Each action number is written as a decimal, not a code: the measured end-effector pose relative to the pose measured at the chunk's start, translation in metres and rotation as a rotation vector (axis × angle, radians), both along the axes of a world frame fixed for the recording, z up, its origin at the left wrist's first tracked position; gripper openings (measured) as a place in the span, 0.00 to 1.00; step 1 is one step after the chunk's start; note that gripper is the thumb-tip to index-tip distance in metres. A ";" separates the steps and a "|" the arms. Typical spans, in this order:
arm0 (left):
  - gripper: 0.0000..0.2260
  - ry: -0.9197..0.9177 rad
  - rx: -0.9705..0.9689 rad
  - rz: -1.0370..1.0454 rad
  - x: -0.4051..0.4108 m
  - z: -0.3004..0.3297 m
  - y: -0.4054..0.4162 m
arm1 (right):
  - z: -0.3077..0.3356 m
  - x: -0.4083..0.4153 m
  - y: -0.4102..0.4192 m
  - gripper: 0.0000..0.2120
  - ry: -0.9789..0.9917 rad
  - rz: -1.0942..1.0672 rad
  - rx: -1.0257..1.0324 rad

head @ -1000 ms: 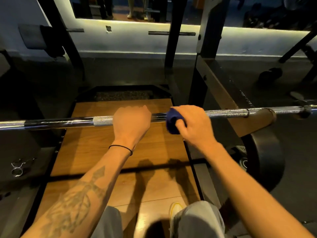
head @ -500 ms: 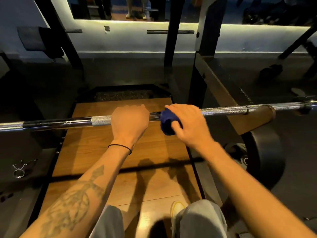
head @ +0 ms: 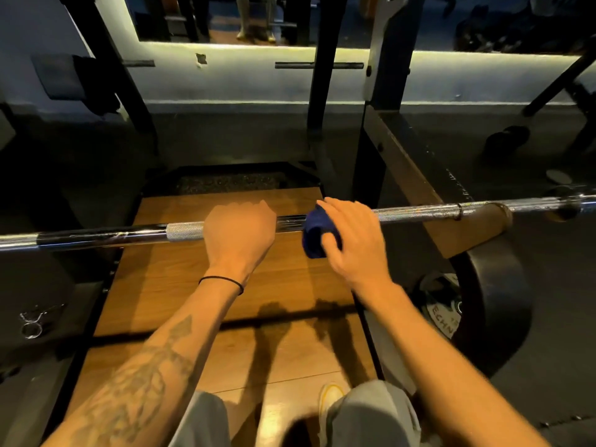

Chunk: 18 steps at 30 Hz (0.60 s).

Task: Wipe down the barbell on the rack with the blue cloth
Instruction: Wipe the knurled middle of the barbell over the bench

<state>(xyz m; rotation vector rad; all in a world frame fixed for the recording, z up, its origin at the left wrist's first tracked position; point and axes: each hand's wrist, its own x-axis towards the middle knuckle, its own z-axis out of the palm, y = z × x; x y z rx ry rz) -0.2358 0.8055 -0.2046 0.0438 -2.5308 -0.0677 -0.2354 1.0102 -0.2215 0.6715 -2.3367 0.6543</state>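
Wiping with the blue cloth (head: 317, 232) bunched in the right hand (head: 353, 240) on the racked barbell (head: 416, 211), left hand (head: 238, 233) wrapped around it close by, so knuckles could probably get bumped.

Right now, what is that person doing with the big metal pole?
The person is cleaning a barbell that lies across a gym rack. The right hand holds a blue cloth wrapped against the bar near its middle. The left hand grips the bar just beside it to steady it. A black weight plate sits below on the right, and a wooden platform lies underneath.
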 end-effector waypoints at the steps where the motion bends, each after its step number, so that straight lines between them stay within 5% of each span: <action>1: 0.24 -0.002 -0.003 -0.004 0.000 0.000 0.000 | 0.002 -0.007 0.018 0.21 0.014 0.041 0.085; 5: 0.23 0.013 -0.003 -0.005 0.001 0.000 0.000 | 0.001 -0.024 0.069 0.13 0.061 -0.271 -0.036; 10: 0.22 0.017 -0.013 0.011 0.000 -0.001 0.000 | -0.003 -0.020 0.009 0.06 0.087 -0.629 -0.415; 15: 0.24 -0.011 -0.024 0.009 -0.001 -0.001 -0.001 | -0.008 0.007 -0.010 0.20 0.042 -0.079 -0.013; 18: 0.24 -0.006 -0.013 0.005 0.000 -0.001 -0.001 | -0.002 -0.011 0.044 0.21 0.071 -0.116 0.094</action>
